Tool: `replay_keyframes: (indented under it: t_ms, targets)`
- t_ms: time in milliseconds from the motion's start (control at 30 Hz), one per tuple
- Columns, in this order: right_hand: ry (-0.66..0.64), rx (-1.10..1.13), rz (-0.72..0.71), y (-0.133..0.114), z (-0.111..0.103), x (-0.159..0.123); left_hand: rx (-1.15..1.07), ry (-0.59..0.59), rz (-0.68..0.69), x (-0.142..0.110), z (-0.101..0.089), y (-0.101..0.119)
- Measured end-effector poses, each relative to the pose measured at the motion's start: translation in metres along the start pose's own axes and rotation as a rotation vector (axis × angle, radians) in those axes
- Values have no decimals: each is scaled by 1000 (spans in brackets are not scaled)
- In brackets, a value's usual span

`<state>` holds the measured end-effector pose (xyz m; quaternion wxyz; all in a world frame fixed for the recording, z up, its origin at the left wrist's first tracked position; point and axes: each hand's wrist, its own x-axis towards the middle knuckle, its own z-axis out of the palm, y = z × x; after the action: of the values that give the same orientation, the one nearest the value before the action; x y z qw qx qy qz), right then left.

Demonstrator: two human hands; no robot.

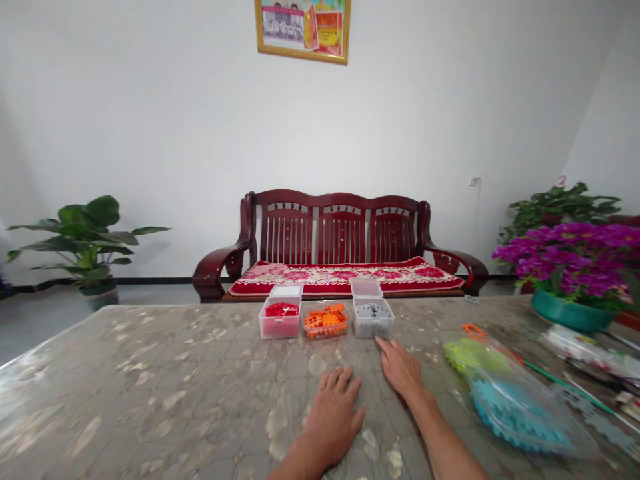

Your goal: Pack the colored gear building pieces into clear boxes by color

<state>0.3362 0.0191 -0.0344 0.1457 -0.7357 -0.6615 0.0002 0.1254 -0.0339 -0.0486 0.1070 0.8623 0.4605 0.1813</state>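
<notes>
My left hand (336,415) lies flat on the table with its fingers a little spread and nothing in it. My right hand (401,369) holds nothing; its index finger is stretched out toward the lower front of a clear box of grey pieces (373,325), and whether it touches is hard to tell. Left of that box stands a clear tub of orange plastic pieces (327,321). Farther left is a clear box of red pieces (280,325). Both the grey and the red box have their lids raised at the back.
On the table (165,380), to the right, lie a clear container with blue pieces (520,413), yellow-green pieces (473,357) and a flower pot (573,310) with purple flowers. A wooden bench (340,230) stands behind the table, and a potted plant (95,247) at the left.
</notes>
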Motion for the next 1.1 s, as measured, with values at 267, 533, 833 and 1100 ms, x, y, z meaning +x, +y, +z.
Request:
replay_keyframes:
  t_ms: [267, 533, 833, 1100]
  targets:
    - [16, 23, -9, 8, 6, 0, -83, 139, -162, 6, 1, -15]
    - [18, 77, -17, 13, 7, 0, 287, 771, -307, 20, -51, -105]
    - [35, 57, -24, 19, 14, 3, 355, 492, -202, 34, -98, -150]
    - [81, 94, -51, 26, 21, 4, 254, 403, -84, 27, -119, -150]
